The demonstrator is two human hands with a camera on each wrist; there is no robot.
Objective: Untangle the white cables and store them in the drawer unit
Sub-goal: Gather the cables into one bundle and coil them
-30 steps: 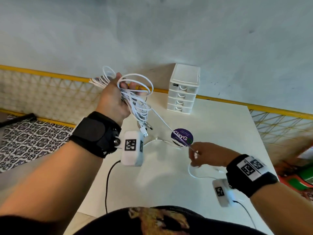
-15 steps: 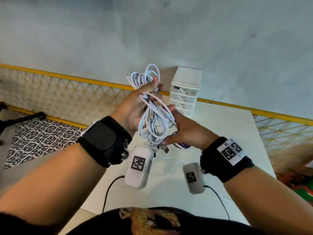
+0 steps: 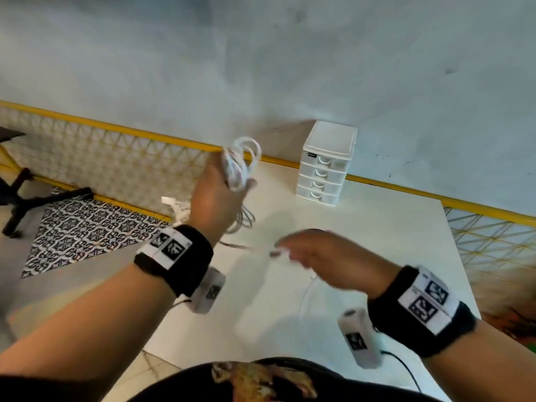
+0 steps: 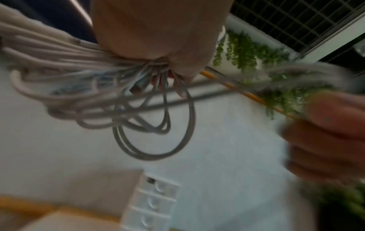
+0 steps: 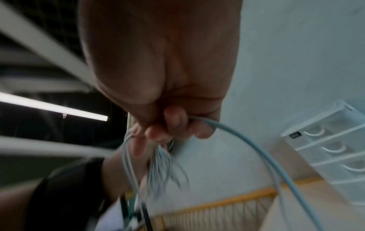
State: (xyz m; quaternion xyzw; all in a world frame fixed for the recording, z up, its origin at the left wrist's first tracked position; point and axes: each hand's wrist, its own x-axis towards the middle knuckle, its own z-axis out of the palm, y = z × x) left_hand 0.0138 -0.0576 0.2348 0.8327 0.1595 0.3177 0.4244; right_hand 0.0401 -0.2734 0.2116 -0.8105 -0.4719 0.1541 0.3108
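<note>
White four-drawer unit [image 3: 326, 163] sits on the white table [image 3: 377, 242] against the grey wall [image 3: 290, 53], all four drawers pushed in; fronts are translucent but contents can't be made out in any view. Left hand [image 3: 216, 200] is raised above the table, out from the drawer unit's front, fingers clenched around the tangled bundle of white cables [image 3: 239, 162]; loops stick out above the fist and more hang below it, and a few connector ends [image 3: 174, 205] poke out on the hand's far side from the unit. One strand [image 3: 246, 247] runs taut from the bundle to the right hand [image 3: 324, 256], which is lower and nearer the body than the unit and pinches that strand's end between thumb and fingertips. Right wrist view shows the fingers curled on the cable, with a loop arcing down past the unit. Head view is motion-blurred around the right hand, so the connector type is unreadable. Left wrist view is blurred too; the bundle's inner crossings are hidden in the fist. A thin cable [image 3: 304, 297] trails below the right hand, with its far end hidden
</note>
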